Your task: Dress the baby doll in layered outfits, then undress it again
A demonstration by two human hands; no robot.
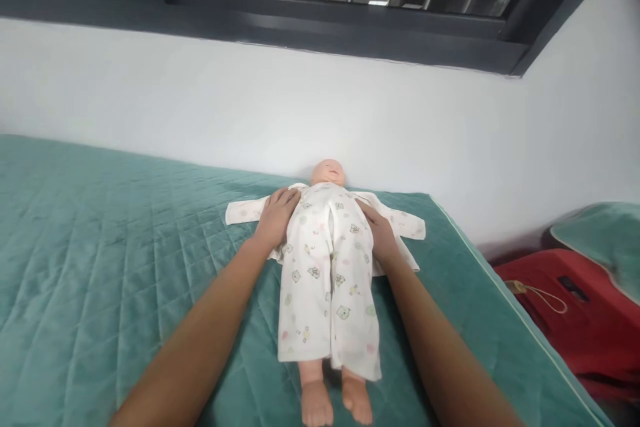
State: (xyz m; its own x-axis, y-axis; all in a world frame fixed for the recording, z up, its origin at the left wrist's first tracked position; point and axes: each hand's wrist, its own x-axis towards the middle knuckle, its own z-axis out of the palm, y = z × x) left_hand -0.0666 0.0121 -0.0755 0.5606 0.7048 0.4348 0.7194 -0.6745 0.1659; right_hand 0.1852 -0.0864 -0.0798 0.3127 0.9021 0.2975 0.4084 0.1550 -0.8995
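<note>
A baby doll (329, 172) lies on its back on a green quilted cover, its head against the wall. Its pale long-sleeved top (407, 223) is spread out to both sides beneath it. White trousers (327, 280) with small printed animals reach up to near its neck, and its bare feet (317, 403) stick out of the legs. My left hand (277, 215) rests against the trousers' upper left side and the top, fingers stretched out. On the opposite side, my right hand (379, 230) touches the trousers' upper edge, fingers extended. Both thumbs are hidden.
The green quilted cover (125, 247) spreads wide to the left and ends at a piped edge on the right. Beyond that edge stands a red plastic object (555, 300) with a looped cord and another green cloth (605, 240). A white wall (250, 100) and dark-framed window (320, 20) are behind.
</note>
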